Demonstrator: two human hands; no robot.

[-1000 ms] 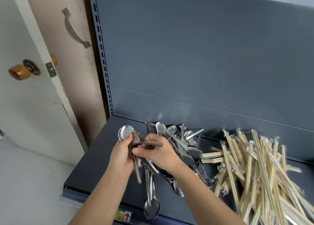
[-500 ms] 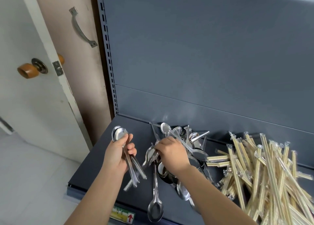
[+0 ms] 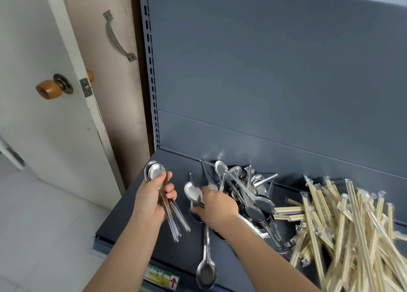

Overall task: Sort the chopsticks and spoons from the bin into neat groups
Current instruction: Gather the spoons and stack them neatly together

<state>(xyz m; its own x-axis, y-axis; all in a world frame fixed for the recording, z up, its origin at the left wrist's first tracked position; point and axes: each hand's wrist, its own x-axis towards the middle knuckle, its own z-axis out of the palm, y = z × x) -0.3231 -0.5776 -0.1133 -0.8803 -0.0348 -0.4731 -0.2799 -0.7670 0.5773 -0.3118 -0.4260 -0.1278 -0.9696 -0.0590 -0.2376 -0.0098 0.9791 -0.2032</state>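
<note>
Head: shiny oval steel spoons (image 3: 253, 208).

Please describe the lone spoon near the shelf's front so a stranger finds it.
On the dark grey metal shelf, find the yellow-green label with a red arrow on its front edge. Right of it lies a long steel spoon. Unlike the heaped spoons behind, its bowl lies at that edge.

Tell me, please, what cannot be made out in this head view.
All in the head view:
- Right hand: fingers motion-blurred among the loose spoons, grip unclear.
- Held spoons in the left hand: count hidden by overlap and fingers.
- Chopsticks: pile cut off by right and bottom edges.
- Shelf label: print too small.
</note>
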